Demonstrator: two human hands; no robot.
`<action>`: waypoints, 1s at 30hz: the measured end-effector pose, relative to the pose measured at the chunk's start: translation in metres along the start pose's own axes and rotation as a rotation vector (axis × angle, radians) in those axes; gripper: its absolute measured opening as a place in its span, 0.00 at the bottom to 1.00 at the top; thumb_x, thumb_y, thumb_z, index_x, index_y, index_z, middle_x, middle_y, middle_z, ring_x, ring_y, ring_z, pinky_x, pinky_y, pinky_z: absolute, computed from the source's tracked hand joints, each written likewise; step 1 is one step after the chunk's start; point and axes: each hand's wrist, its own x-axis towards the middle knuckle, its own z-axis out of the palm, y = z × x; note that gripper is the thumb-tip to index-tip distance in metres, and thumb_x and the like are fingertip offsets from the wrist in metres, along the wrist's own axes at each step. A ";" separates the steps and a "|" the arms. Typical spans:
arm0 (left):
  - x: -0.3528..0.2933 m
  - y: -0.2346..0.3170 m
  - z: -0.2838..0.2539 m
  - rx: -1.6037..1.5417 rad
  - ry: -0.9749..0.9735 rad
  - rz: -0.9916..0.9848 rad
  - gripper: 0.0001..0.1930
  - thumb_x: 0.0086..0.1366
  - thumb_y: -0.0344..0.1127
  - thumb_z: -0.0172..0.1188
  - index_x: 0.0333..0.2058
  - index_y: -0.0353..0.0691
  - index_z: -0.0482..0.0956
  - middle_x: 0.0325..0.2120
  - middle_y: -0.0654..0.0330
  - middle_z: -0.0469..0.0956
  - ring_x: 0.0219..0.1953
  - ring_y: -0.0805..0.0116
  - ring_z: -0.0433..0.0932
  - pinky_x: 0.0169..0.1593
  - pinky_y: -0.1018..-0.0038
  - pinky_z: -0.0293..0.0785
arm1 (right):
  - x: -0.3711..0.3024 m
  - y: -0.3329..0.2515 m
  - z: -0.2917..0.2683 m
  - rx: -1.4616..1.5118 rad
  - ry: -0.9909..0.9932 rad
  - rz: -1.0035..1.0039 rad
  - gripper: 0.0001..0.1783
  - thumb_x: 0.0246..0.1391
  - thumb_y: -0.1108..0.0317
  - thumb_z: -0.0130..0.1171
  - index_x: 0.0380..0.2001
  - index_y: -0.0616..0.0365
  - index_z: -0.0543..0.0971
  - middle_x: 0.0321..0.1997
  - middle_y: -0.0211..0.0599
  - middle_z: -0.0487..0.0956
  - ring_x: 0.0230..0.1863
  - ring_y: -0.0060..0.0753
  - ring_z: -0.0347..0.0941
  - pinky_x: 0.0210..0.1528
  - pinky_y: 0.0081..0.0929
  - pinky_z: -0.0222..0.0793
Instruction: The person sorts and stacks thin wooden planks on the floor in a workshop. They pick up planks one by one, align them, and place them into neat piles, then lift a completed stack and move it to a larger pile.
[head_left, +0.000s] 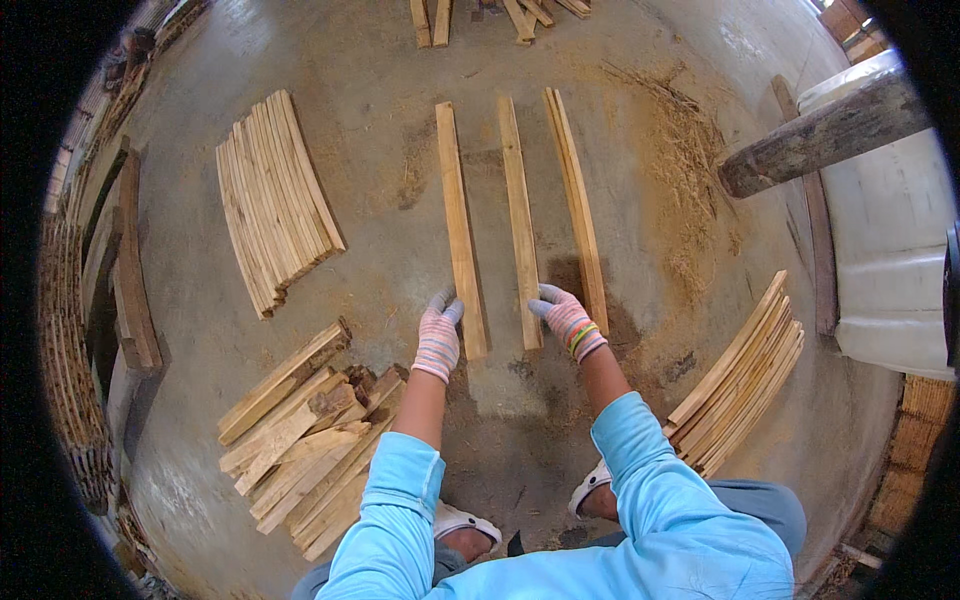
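Three long wooden strips lie lengthwise on the concrete floor in front of me: the left strip (461,230), the middle strip (517,215) and the right strip (576,205). My left hand (438,338), in a striped knit glove, is at the left edge of the left strip, close to its near end. Against the right edge of the middle strip is my right hand (570,320), gloved alike, with coloured bands at the wrist. Thumb and fingers stand apart on both hands, and neither wraps round a strip. The undersides of my fingers are hidden.
A neat row of strips (275,195) lies at the left, and a jumbled pile of wood pieces (310,440) nearer me. Stacked strips (740,375) lie by my right knee. A thick post (825,140) juts in at the right; wood shavings (685,160) litter the floor.
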 end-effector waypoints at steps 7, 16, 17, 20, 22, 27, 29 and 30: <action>0.000 0.002 -0.001 -0.001 -0.012 0.006 0.24 0.68 0.29 0.56 0.62 0.32 0.69 0.53 0.53 0.77 0.52 0.62 0.76 0.56 0.68 0.72 | 0.001 -0.002 0.005 -0.038 0.030 -0.020 0.25 0.59 0.65 0.62 0.57 0.64 0.75 0.53 0.43 0.82 0.53 0.35 0.77 0.57 0.30 0.71; -0.003 -0.004 0.002 -0.165 -0.093 -0.042 0.23 0.70 0.33 0.56 0.62 0.34 0.69 0.54 0.54 0.77 0.54 0.61 0.75 0.58 0.66 0.72 | -0.015 -0.024 0.052 -0.092 0.025 -0.162 0.25 0.63 0.65 0.59 0.59 0.70 0.72 0.56 0.51 0.79 0.56 0.41 0.76 0.59 0.33 0.69; 0.000 -0.004 0.003 -0.110 -0.098 -0.036 0.23 0.70 0.34 0.56 0.61 0.35 0.69 0.53 0.54 0.77 0.54 0.61 0.75 0.57 0.66 0.72 | -0.019 -0.030 0.064 -0.210 0.066 -0.193 0.25 0.63 0.64 0.58 0.58 0.69 0.72 0.55 0.52 0.79 0.55 0.43 0.76 0.59 0.34 0.69; -0.001 -0.004 0.003 0.013 -0.100 -0.075 0.22 0.70 0.36 0.57 0.60 0.37 0.71 0.50 0.57 0.79 0.50 0.65 0.76 0.53 0.67 0.74 | -0.029 -0.048 0.085 -0.326 0.189 -0.216 0.24 0.65 0.56 0.54 0.52 0.67 0.76 0.50 0.58 0.80 0.53 0.53 0.77 0.56 0.39 0.71; -0.007 -0.002 0.002 0.194 -0.050 -0.127 0.22 0.70 0.37 0.57 0.60 0.38 0.72 0.49 0.58 0.79 0.48 0.66 0.77 0.51 0.68 0.75 | -0.030 -0.062 0.087 -0.259 0.173 -0.061 0.25 0.64 0.51 0.55 0.47 0.65 0.78 0.49 0.58 0.80 0.53 0.60 0.75 0.55 0.45 0.71; -0.018 0.005 0.006 0.220 -0.209 0.035 0.20 0.70 0.39 0.57 0.58 0.41 0.74 0.47 0.61 0.80 0.44 0.68 0.78 0.47 0.69 0.76 | -0.019 -0.097 0.079 -0.532 0.195 -0.096 0.25 0.55 0.50 0.60 0.43 0.62 0.77 0.47 0.61 0.79 0.51 0.59 0.77 0.54 0.47 0.72; -0.013 0.010 0.011 0.071 -0.226 -0.034 0.18 0.70 0.37 0.57 0.58 0.42 0.75 0.45 0.61 0.80 0.42 0.68 0.79 0.46 0.69 0.78 | -0.023 -0.101 0.075 -0.549 0.284 -0.103 0.27 0.55 0.49 0.60 0.47 0.62 0.75 0.47 0.60 0.79 0.49 0.62 0.77 0.53 0.49 0.73; -0.009 0.012 0.013 0.019 -0.202 -0.052 0.18 0.71 0.35 0.57 0.57 0.42 0.75 0.44 0.61 0.80 0.41 0.69 0.79 0.46 0.69 0.78 | -0.028 -0.100 0.070 -0.527 0.338 -0.100 0.31 0.54 0.47 0.61 0.50 0.62 0.73 0.48 0.61 0.78 0.50 0.64 0.76 0.54 0.49 0.72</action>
